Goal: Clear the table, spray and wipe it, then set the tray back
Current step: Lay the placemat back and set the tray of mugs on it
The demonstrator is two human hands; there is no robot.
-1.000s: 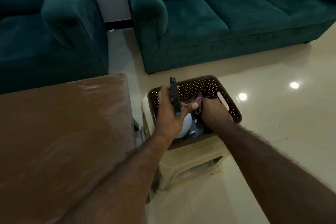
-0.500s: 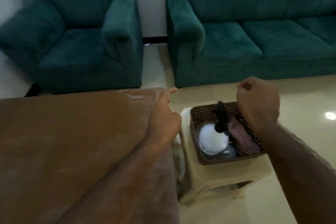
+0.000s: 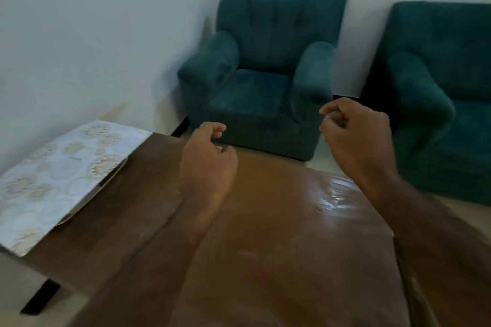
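Observation:
A brown wooden table (image 3: 279,233) fills the lower middle of the view, with a wet shine near its right edge. A pale tray (image 3: 61,172) with a round floral pattern lies on the table's far left corner, hanging slightly over the edge. My left hand (image 3: 207,164) hovers above the table's far side, fingers loosely curled, holding nothing. My right hand (image 3: 356,138) is raised to the right of it, fingers half curled and apart, also with nothing in it. The basket with the spray bottle and cloth is out of view.
A teal armchair (image 3: 265,74) stands against the wall beyond the table. A teal sofa (image 3: 446,103) is at the right. A pale wall runs along the left, close to the tray. Tiled floor shows between table and seats.
My view has swung left from the basket on the stool to the table and tray. My left hand let go of the spray bottle in the basket; both hands now hang over the table.

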